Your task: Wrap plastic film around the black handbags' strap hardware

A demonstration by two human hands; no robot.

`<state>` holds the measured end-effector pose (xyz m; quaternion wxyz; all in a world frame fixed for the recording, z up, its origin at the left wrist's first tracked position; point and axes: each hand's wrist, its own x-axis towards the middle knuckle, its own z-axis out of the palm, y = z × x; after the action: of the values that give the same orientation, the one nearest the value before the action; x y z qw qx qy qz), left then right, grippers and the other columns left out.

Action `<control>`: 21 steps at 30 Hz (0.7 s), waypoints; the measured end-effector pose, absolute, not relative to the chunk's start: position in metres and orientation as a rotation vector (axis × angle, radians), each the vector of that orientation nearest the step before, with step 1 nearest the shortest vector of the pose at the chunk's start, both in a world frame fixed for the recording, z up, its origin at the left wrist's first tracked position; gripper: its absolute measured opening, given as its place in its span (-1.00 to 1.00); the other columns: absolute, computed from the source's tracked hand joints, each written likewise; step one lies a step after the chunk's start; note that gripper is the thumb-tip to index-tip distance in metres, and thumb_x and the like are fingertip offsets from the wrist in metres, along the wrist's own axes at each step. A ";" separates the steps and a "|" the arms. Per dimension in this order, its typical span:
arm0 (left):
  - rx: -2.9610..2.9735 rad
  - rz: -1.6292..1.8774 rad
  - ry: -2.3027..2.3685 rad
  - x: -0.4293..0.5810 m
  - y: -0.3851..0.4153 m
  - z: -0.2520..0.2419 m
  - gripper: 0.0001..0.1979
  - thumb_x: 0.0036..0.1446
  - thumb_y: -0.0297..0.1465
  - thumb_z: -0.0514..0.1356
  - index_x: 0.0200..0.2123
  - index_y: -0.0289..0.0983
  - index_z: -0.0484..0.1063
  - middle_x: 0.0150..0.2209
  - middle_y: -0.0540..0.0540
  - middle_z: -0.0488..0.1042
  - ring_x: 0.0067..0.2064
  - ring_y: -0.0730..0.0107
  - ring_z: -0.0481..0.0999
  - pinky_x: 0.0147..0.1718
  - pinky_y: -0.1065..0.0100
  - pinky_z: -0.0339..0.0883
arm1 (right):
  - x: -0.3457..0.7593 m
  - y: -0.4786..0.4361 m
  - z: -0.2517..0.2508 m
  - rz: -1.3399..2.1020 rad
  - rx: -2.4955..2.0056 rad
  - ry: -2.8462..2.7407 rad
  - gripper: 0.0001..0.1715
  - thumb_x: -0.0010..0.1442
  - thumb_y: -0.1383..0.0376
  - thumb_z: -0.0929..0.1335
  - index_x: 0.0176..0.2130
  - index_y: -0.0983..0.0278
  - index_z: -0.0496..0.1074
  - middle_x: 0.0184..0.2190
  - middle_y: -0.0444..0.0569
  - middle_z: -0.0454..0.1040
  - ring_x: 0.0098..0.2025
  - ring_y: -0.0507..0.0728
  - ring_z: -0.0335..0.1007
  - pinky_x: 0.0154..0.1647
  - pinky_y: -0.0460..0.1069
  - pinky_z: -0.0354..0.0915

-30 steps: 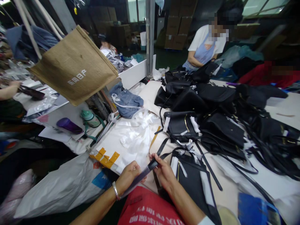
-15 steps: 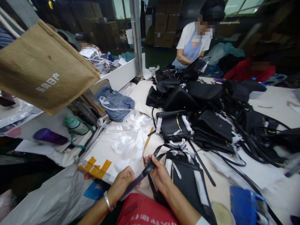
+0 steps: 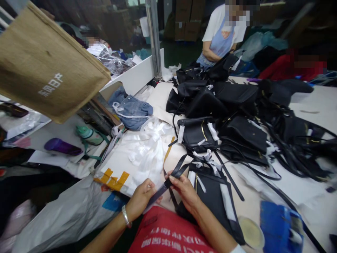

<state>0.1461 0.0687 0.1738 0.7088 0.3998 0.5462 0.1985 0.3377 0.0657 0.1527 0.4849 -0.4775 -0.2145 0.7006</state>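
- Head view: both hands are on one strap (image 3: 158,194), right at the near-left corner of the black bag (image 3: 213,189) that lies flat in front of me.
- My left hand (image 3: 142,198) is closed round the strap's lower end, fingers curled over it and thumb on top, a bracelet (image 3: 125,216) at the wrist.
- My right hand (image 3: 184,189) pinches the same strap higher up between thumb and fingertips, closer to the black bag than the left hand is.
- The strap's long axis runs from low on the left to high on the right. It passes from left hand to right hand, then loops on towards the top edge of the black bag.
- The stretch between my hands has a greyish sheen. I can't tell whether that is film or bare strap.
- Count: two hands, one strap gripped, one bag under the right wrist.
- Beyond the black bag sits a pile of bags (image 3: 237,116), all black and too tangled with straps for an exact count.
- Left of the black bag is one heap of white wrapping (image 3: 147,151). Further left are one green bottle (image 3: 88,135) and one hanging jute bag (image 3: 47,70).
- One co-worker (image 3: 223,35) sits past the pile, on the far side from the black bag.
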 end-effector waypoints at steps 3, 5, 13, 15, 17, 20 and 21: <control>0.861 0.465 1.182 0.150 0.070 0.178 -0.72 0.06 -0.19 0.17 -0.34 -0.22 0.15 -0.45 -0.07 0.54 -0.43 0.28 0.55 -0.45 0.38 0.29 | 0.341 0.064 0.152 1.616 -1.258 -0.663 -0.64 -0.02 0.13 0.46 -0.23 0.27 0.49 -0.34 -0.05 0.48 -0.37 0.06 0.26 -0.40 -0.08 0.17; 0.828 0.468 1.144 0.151 0.068 0.179 -0.70 0.05 -0.17 0.19 -0.32 -0.23 0.18 -0.43 -0.09 0.55 -0.40 0.27 0.56 -0.40 0.35 0.32 | 0.344 0.064 0.150 1.553 -1.314 -0.710 -0.66 -0.05 0.13 0.47 -0.27 0.28 0.51 -0.40 -0.07 0.46 -0.42 0.05 0.23 -0.41 -0.07 0.16; 0.694 0.468 1.067 0.153 0.057 0.180 -0.62 0.01 -0.08 0.21 -0.36 -0.32 0.34 -0.36 -0.19 0.56 -0.35 0.26 0.55 -0.30 0.30 0.35 | 0.343 0.050 0.148 1.506 -1.334 -0.738 -0.67 -0.05 0.13 0.46 -0.27 0.25 0.53 -0.41 -0.06 0.46 -0.40 0.08 0.24 -0.40 -0.04 0.18; 0.679 0.459 1.089 0.155 0.055 0.180 -0.63 -0.05 -0.09 0.25 -0.40 -0.31 0.35 -0.40 -0.15 0.56 -0.39 0.27 0.54 -0.33 0.31 0.35 | 0.344 0.047 0.149 1.511 -1.329 -0.731 -0.66 -0.06 0.13 0.47 -0.27 0.24 0.53 -0.42 -0.07 0.46 -0.41 0.08 0.23 -0.40 -0.04 0.17; 0.708 0.473 1.123 0.158 0.053 0.180 -0.64 -0.07 -0.11 0.27 -0.43 -0.30 0.34 -0.45 -0.11 0.55 -0.42 0.28 0.53 -0.36 0.33 0.34 | 0.344 0.043 0.150 1.511 -1.334 -0.722 -0.66 -0.07 0.13 0.47 -0.27 0.24 0.53 -0.44 -0.08 0.45 -0.43 0.07 0.23 -0.40 -0.03 0.17; 0.802 0.524 1.163 0.165 0.051 0.181 -0.68 -0.03 -0.13 0.23 -0.46 -0.28 0.32 -0.49 -0.07 0.54 -0.45 0.33 0.50 -0.44 0.39 0.28 | 0.339 0.036 0.149 1.499 -1.354 -0.691 -0.65 -0.07 0.12 0.47 -0.28 0.25 0.54 -0.45 -0.08 0.46 -0.44 0.07 0.23 -0.39 -0.03 0.17; 0.836 0.539 1.175 0.167 0.051 0.182 -0.69 -0.01 -0.14 0.22 -0.47 -0.28 0.31 -0.50 -0.06 0.53 -0.46 0.35 0.49 -0.46 0.41 0.26 | 0.336 0.033 0.148 1.501 -1.351 -0.672 -0.65 -0.07 0.11 0.47 -0.28 0.26 0.53 -0.44 -0.07 0.46 -0.43 0.07 0.24 -0.38 -0.03 0.17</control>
<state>0.1672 0.0510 0.1818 0.7180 0.3780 0.5313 0.2437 0.3357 0.0335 0.1481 0.4852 -0.5552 -0.2762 0.6165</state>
